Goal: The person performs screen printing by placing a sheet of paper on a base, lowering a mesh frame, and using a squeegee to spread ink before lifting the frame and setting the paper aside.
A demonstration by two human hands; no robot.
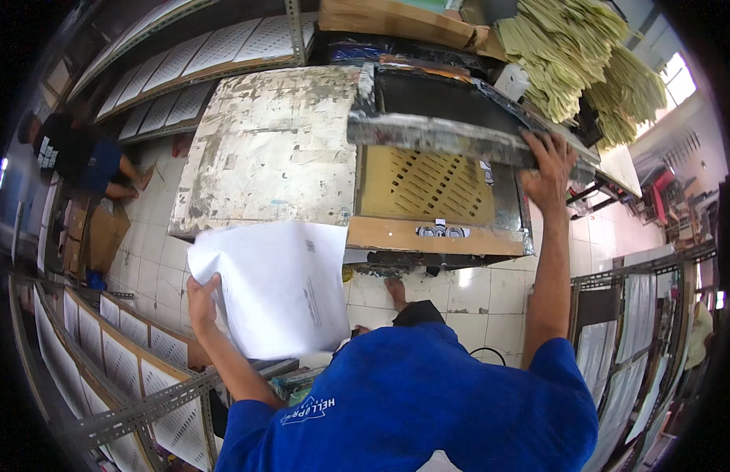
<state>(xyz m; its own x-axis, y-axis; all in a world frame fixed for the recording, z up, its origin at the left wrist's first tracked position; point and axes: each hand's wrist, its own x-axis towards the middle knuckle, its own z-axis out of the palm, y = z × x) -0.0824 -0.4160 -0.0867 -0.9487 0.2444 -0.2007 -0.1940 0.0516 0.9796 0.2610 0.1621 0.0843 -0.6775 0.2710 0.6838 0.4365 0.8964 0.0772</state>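
Observation:
My left hand [201, 299] pinches the left edge of a large white sheet [274, 291], which hangs in front of the worktable and has small dark print near its right side. On the right, the fingers of my right hand [549, 169] close over the end of a dark, paint-smeared printing frame [436, 132]. The frame's front bar is raised and blurred. Beneath and nearer to me lies a yellowish panel [412, 185] with rows of dark slanted slots. A brown cardboard strip [380, 235] runs along its near edge.
A worn, whitish board [278, 141] covers the table's left half. Shelves of slotted sheets [156, 393] stand at lower left, with more at upper left. Racks [617, 338] flank the right. Yellowish bundles [569, 55] are piled at far right. Another person [77, 153] is at far left.

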